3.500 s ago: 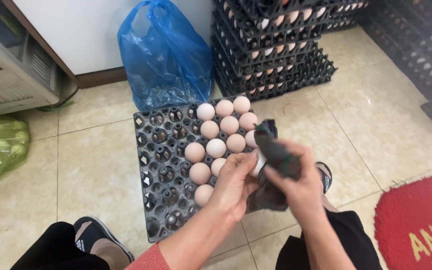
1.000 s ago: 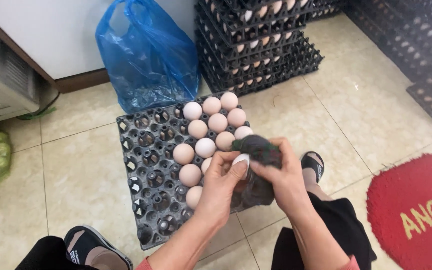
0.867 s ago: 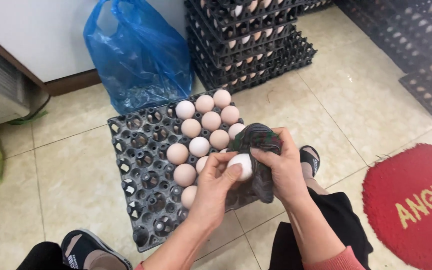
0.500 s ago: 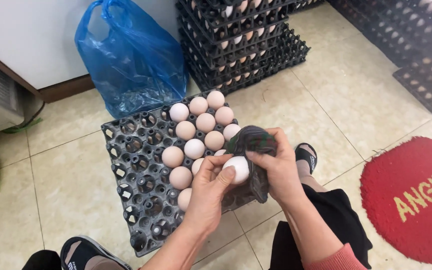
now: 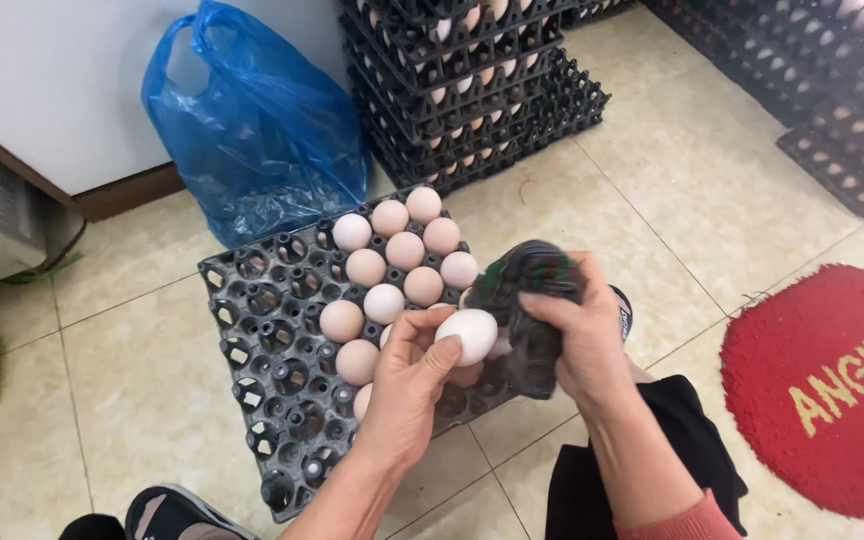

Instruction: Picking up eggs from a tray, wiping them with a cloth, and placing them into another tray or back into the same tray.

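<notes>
One stack of black plastic egg trays [image 5: 472, 90] stands far, one crumpled blue plastic bag [image 5: 257, 140] to its left. One black plastic egg tray [image 5: 282, 370], near on the tiled floor, shows about eleven beige eggs. Right hand [image 5: 587, 340] clutches a dark crumpled cloth [image 5: 527, 300]. Left hand [image 5: 407, 385] pinches one smooth white egg [image 5: 469, 335] above the tray's right edge, touching the cloth.

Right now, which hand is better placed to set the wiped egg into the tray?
Left. The left hand already holds the egg above the tray; the right hand grips the cloth.
</notes>
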